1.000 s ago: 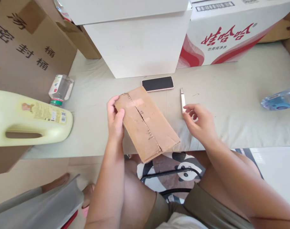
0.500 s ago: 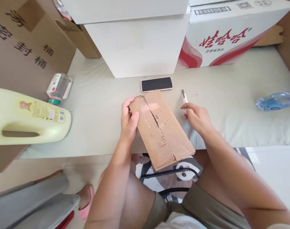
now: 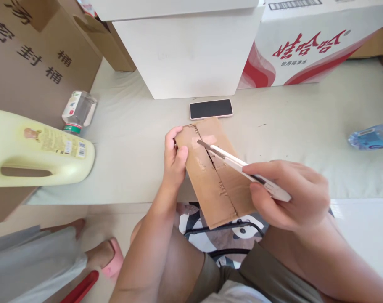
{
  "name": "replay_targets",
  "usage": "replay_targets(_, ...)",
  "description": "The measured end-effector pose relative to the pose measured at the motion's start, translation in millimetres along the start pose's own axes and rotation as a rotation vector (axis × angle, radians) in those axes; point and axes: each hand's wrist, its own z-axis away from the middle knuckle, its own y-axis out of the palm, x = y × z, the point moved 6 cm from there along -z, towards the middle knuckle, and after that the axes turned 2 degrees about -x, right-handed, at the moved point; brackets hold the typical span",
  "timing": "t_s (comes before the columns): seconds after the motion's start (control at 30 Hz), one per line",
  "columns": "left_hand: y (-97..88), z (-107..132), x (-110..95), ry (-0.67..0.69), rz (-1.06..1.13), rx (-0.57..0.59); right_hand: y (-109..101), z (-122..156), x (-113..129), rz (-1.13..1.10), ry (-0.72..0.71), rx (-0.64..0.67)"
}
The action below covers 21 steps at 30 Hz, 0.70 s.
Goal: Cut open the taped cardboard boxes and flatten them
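The cardboard box (image 3: 210, 181) is taken as the centre of the dial. It is held at a slant, with its lower end reaching past the near edge of the cloth-covered surface (image 3: 292, 126) and its seam (image 3: 221, 179) angled from 11 to 5 o'clock. It is grasped between 9 and 10 o'clock by the left hand (image 3: 175, 162), with the thumb pressed on top and the fingers curled round the side. A white cutter (image 3: 232, 159) is gripped by the right hand (image 3: 292, 195) between 3 and 4 o'clock, its blade (image 3: 210, 148) aimed toward 11 o'clock over the seam's upper part.

For a clean cut, the blade is probably best kept shallow and in line with the seam, with light pressure applied. The left thumb should be held clear of its path, and the box might be better steadied if its whole length were supported.

Whether the cardboard is touched by the tip cannot be told. The left fingertips are hidden, one box edge is covered by the right hand, and the contents are not seen. A water bottle (image 3: 372, 136), between 2 and 3 o'clock, and a yellow jug (image 3: 68, 147), at 9, are cut off.
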Motion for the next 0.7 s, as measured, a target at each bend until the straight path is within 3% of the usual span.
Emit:
replay_targets(0.57,1.3,0.7,-0.7,0.01,-0.001,0.01,15.4,0.3,7.9,-0.005,0.012,0.017)
replay_targets(0.7,0.9,0.6,0.0,0.006,-0.005,0.002,18.8,0.4,5.6,-0.051,0.036,0.092)
